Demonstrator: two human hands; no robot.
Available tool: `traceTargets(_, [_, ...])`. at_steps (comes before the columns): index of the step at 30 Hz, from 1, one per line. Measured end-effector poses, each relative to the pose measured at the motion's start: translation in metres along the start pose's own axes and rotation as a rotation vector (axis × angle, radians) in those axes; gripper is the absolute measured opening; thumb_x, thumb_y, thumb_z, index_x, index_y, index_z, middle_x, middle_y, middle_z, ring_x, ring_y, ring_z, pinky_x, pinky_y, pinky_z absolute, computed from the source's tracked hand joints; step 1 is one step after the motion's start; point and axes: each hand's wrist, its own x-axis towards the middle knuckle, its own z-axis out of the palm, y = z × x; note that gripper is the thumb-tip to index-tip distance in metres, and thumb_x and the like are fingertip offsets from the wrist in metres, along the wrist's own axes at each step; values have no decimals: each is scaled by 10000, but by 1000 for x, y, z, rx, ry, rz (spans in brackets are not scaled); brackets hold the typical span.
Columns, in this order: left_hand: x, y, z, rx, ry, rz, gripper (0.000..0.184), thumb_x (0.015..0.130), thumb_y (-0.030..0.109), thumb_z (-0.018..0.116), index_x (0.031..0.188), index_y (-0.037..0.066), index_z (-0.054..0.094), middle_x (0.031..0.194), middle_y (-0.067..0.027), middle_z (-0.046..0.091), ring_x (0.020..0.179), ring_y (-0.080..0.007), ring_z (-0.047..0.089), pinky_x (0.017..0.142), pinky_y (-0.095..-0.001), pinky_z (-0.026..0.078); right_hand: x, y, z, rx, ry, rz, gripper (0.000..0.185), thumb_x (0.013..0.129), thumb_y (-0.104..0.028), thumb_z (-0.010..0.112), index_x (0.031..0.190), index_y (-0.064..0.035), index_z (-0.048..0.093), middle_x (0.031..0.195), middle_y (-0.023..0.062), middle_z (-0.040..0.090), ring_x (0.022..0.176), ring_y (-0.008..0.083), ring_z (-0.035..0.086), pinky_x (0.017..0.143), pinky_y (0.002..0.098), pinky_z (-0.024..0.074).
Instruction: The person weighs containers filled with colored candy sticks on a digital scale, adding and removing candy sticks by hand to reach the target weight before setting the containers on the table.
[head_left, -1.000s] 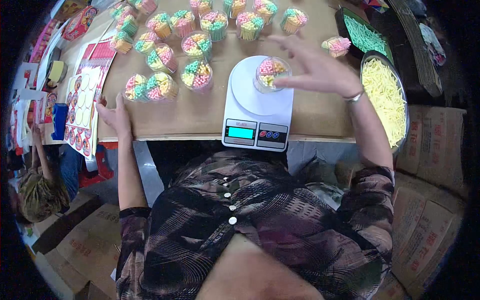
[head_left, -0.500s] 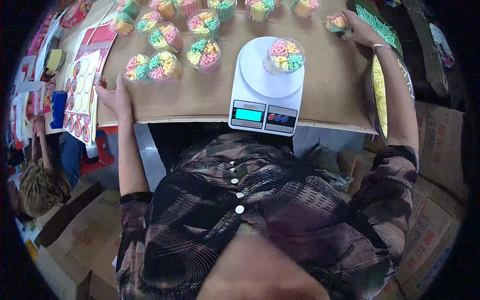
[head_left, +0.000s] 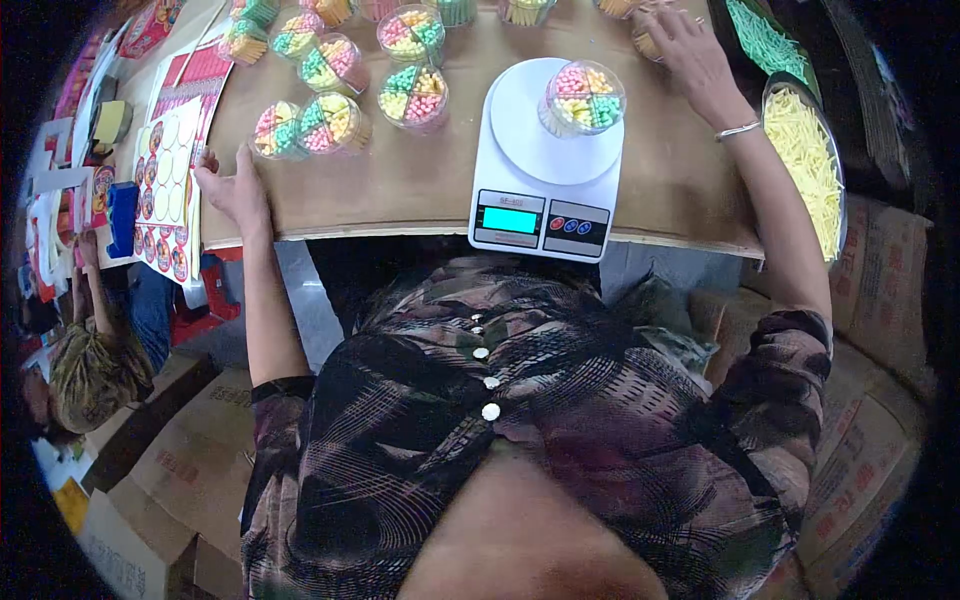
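Note:
My right hand (head_left: 690, 62) is at the far right of the table, its fingers over a clear plastic cup of orange cotton swabs (head_left: 647, 42), which they mostly hide. At the table's front left edge rests my left hand (head_left: 236, 192), thumb and fingers apart and holding nothing. Between the hands stands a white digital kitchen scale (head_left: 498, 160) with a lit display. On its round plate sits a clear cup (head_left: 583, 98) of pink, yellow, green and orange swabs, split into sections by a divider. Several similar filled cups (head_left: 413, 98) stand to the left and behind.
Loose yellow swabs fill a round tray (head_left: 838, 190) by my right forearm, with green swabs (head_left: 765, 38) in a tray beyond. Sticker sheets (head_left: 165, 190) and a blue object (head_left: 122, 218) lie left. Another person (head_left: 100, 365) is at far left. Cardboard boxes (head_left: 195, 440) stand below.
My right hand has moved away and slightly left with the orange-swab cup, its fingers now further over it. My left hand keeps its place at the edge. The whole view has shifted slightly.

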Motion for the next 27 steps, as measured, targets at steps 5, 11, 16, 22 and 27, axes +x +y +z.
traceTargets(5, [-25, 44, -21, 28, 210, 278, 546, 802, 82, 663, 1266, -45, 404, 1274, -207, 454, 1164, -323, 477, 1021, -404, 379, -5, -24, 59, -478, 256, -168, 534, 848, -127, 592, 1348, -102, 406, 1244, 107, 513, 1045, 253, 557, 881, 343, 455])
traceTargets(11, [-87, 153, -9, -503, -407, 793, 673, 750, 72, 710, 1319, 13, 356, 1308, -202, 435, 1197, -316, 468, 1015, -409, 405, -40, -78, 13, 622, 144, -77, 328, 886, 2, 492, 1194, -54, 591, 1095, 58, 627, 845, 152, 587, 713, 254, 458])
traceTargets(16, [-125, 207, 46, -530, -888, 586, 964, 649, 173, 821, 1409, -37, 265, 1333, -211, 425, 1233, -319, 445, 1040, -396, 380, -63, -137, 2, 1049, 10, 27, 328, 906, -4, 500, 1222, -24, 583, 1129, 51, 640, 891, 95, 577, 726, 221, 448])
traceTargets(22, [-141, 227, 83, -558, -907, 564, 768, 663, 98, 787, 1311, 18, 384, 1169, -154, 531, 1020, -246, 559, 894, -348, 463, -82, -138, 23, 1253, 225, 88, 300, 906, -15, 498, 1192, 20, 583, 1087, 79, 646, 852, 104, 572, 753, 213, 456])
traceTargets(27, [-117, 207, 65, -597, -1054, 502, 699, 659, 60, 772, 1261, 27, 419, 1133, -134, 540, 1009, -219, 556, 879, -319, 465, -82, -175, 33, 1487, 301, 176, 295, 872, -18, 510, 1149, 13, 608, 987, 70, 664, 683, 99, 531, 615, 214, 426])
